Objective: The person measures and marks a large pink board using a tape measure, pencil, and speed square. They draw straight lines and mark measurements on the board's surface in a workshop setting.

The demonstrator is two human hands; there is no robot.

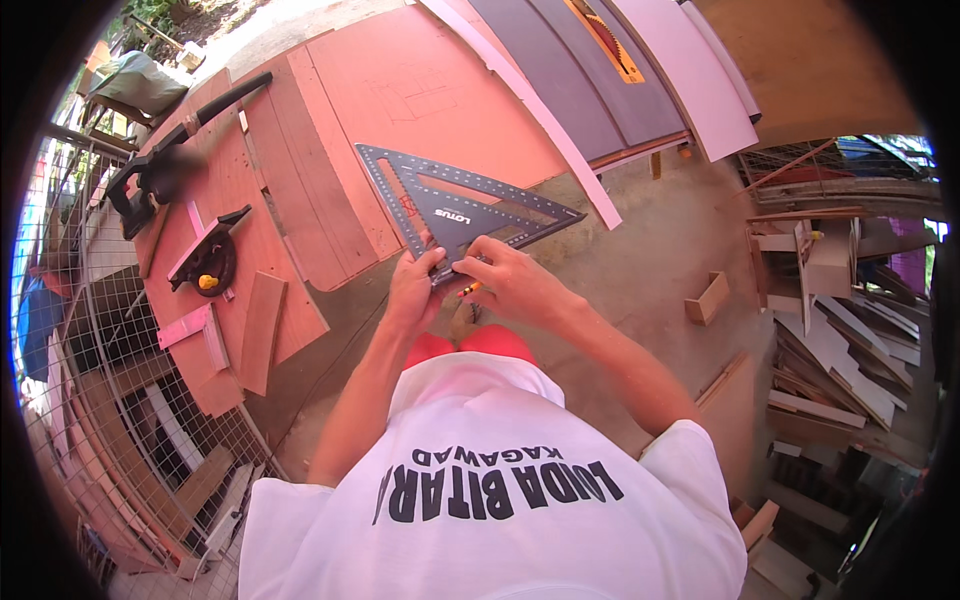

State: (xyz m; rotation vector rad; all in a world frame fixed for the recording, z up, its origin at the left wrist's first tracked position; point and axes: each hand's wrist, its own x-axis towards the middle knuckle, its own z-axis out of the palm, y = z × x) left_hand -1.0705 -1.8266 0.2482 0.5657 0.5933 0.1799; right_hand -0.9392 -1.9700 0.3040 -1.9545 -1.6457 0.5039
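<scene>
A large black triangular speed square [460, 215] with cut-out slots is held up in front of my body, its upper part over the pink work table. My left hand [408, 290] grips its near corner, thumb on the face. My right hand [515, 282] is close beside it, fingers closed at the same corner, with a yellow-and-black pencil [468, 289] sticking out from under them. The right fingertips also seem to touch the square. Faint pencil lines mark the pink board [420, 95] beyond.
A table saw [610, 40] with its blade showing stands at the far right. On the left of the table lie a mitre gauge [207, 262], a dark power tool [140, 190] and wood offcuts [263, 330]. Wire mesh [110, 380] borders the left; scrap boards [840, 360] pile up at right.
</scene>
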